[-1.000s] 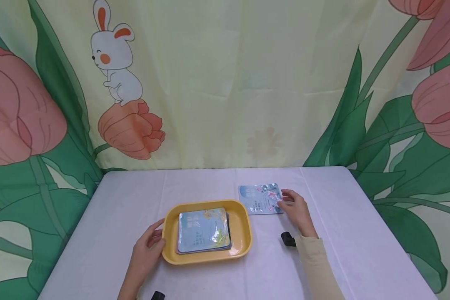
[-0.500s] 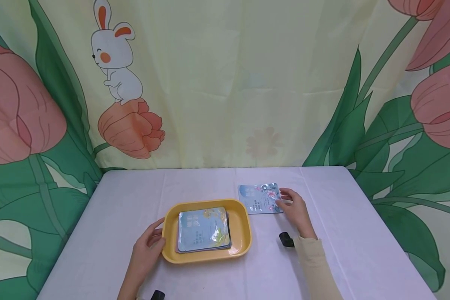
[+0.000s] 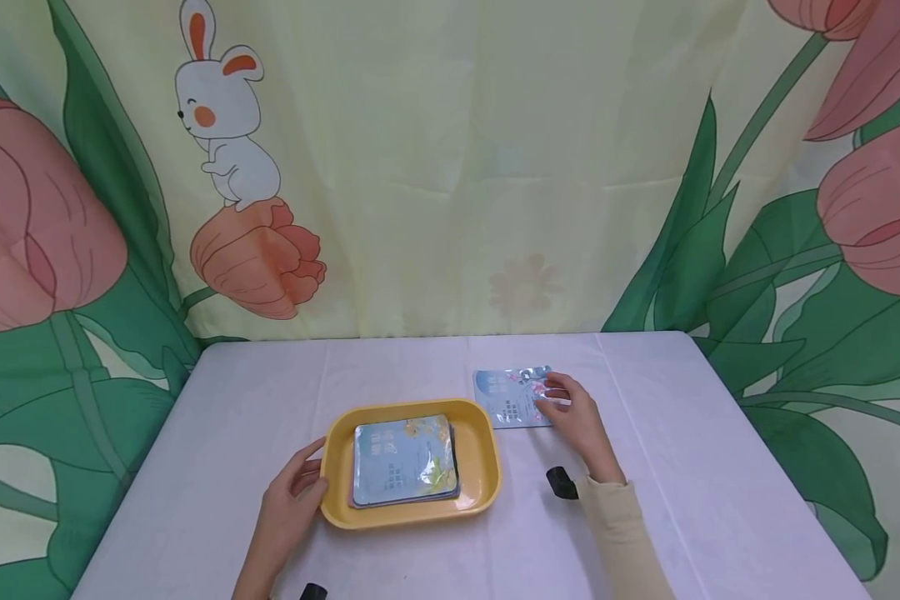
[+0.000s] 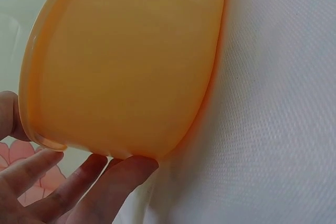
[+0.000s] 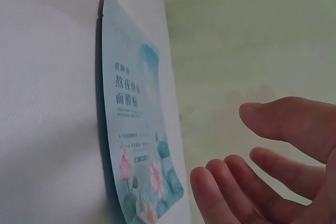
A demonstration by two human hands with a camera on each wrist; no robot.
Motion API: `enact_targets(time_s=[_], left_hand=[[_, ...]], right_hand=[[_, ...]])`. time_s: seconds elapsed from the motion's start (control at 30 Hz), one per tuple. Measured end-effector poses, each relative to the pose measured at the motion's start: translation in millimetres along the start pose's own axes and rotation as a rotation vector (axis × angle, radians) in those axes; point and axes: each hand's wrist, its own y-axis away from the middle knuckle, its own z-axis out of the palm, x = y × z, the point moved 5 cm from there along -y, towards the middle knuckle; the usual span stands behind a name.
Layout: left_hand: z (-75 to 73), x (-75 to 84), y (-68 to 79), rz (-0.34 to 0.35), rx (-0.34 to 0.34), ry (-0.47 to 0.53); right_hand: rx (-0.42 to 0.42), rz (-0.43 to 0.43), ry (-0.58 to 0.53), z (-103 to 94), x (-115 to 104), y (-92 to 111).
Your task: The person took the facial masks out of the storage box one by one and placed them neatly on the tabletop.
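A yellow tray (image 3: 486,483) sits mid-table in the head view, holding a small stack of face mask sachets (image 3: 399,458), the top one pale blue with yellow flowers. Beside its left end is my left hand (image 3: 288,504); in the left wrist view the fingertips (image 4: 139,167) rest against the tray's outer wall, with the thumb at the rim. Behind the tray, to its right, another face mask sachet (image 3: 504,396), light blue with pink blossoms, lies on the cloth. My right hand (image 3: 581,425) hovers at the sachet's right end, fingers loosely bent and apart from it in the right wrist view.
White cloth (image 3: 420,567) covers the table, whose far edge meets a curtain (image 3: 420,208) printed with tulips and a rabbit. A black wrist camera (image 3: 561,483) sits by the right sleeve, and another (image 3: 313,592) shows at the bottom edge.
My right hand has shifted slightly left, now overlapping the right end of the loose sachet. The left hand, tray and stack stay put, while the head view has shifted a little.
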Motion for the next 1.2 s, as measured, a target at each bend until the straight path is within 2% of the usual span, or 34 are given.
enact_targets(time_s=[0.17, 0.3, 0.47, 0.7, 1.0, 1.2], left_hand=[[-0.4, 0.5, 0.5, 0.023, 0.006, 0.005], [-0.3, 1.6, 0.8, 0.032, 0.013, 0.006], [-0.5, 2.4, 1.0, 0.026, 0.012, 0.008], [-0.4, 3.4, 1.6, 0.004, 0.013, -0.003], [-0.5, 2.2, 0.7, 0.007, 0.011, -0.004], [-0.6, 1.4, 0.8, 0.013, 0.006, 0.011]], right_hand=[[-0.015, 0.016, 0.009, 3.1, -9.4, 4.7], [-0.017, -0.014, 0.000, 4.8, -17.9, 9.0], [-0.034, -0.044, 0.007, 9.3, -27.0, 13.2], [-0.076, -0.043, 0.015, 17.2, -36.0, 16.4], [-0.108, -0.102, 0.002, 23.9, -48.6, 23.0], [-0.124, -0.103, 0.000, 32.2, -54.8, 27.5]])
